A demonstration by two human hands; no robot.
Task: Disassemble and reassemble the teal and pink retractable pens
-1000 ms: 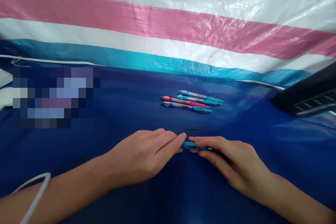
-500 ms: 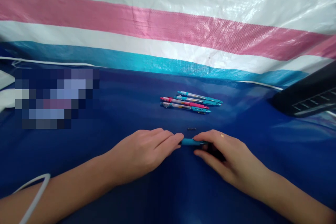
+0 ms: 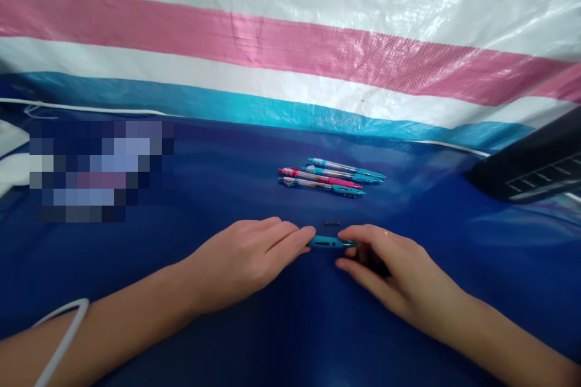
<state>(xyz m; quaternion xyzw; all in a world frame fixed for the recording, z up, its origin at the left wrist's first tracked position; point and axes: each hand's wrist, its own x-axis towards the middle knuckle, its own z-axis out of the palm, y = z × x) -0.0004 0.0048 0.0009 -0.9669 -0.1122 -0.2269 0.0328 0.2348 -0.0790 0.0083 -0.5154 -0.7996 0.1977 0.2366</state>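
Head view, looking down at both bare hands resting on a glossy blue plastic sheet [image 3: 436,242]. Nearest the wrists, a white cord [image 3: 68,329] curves over the left forearm [image 3: 127,308]. The left hand [image 3: 240,263] lies low with its fingers together and stretched toward the middle, and its foremost fingertip touches one end of a teal pen body [image 3: 330,242]. Its thumb is out of sight, so whether this hand grips the pen body cannot be told.

The right hand [image 3: 390,272] is narrowly cupped, with the thumb and fingers curved toward each other around a dark shadowed gap. Its fingers reach the other end of the pen body, but whether they hold it or something else is hard to tell. The pen body lies crosswise between the two hands, low over the sheet.

Just beyond the fingertips, a small dark pen part [image 3: 333,222] lies on the sheet by itself. Farther ahead of the hands lies a tight group of four clear-barrelled pens [image 3: 331,176], three with teal trim and one with pink. Well to the right of the right hand sits a black ribbed object [image 3: 526,163]. Past everything hangs a woven tarp [image 3: 272,36] striped pink, white and blue. Ahead of the left hand, a pixelated patch [image 3: 100,169] hides whatever lies there.
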